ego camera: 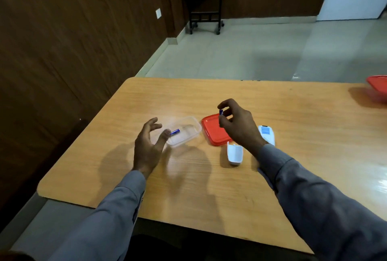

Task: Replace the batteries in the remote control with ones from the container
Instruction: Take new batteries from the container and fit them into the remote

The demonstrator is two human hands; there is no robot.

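Head view: a battery [221, 112] was pinched in the right hand [236, 122], left hand [147, 145] relaxed and spread; seating in the remote control [267, 134] was judged next.

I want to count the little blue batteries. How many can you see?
2. One blue battery is pinched in the right hand above the red lid. The other battery lies in the clear container, by the left hand. The hands may hide more.

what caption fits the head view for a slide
Right hand pinches a blue battery above the red lid; another lies in the clear container.
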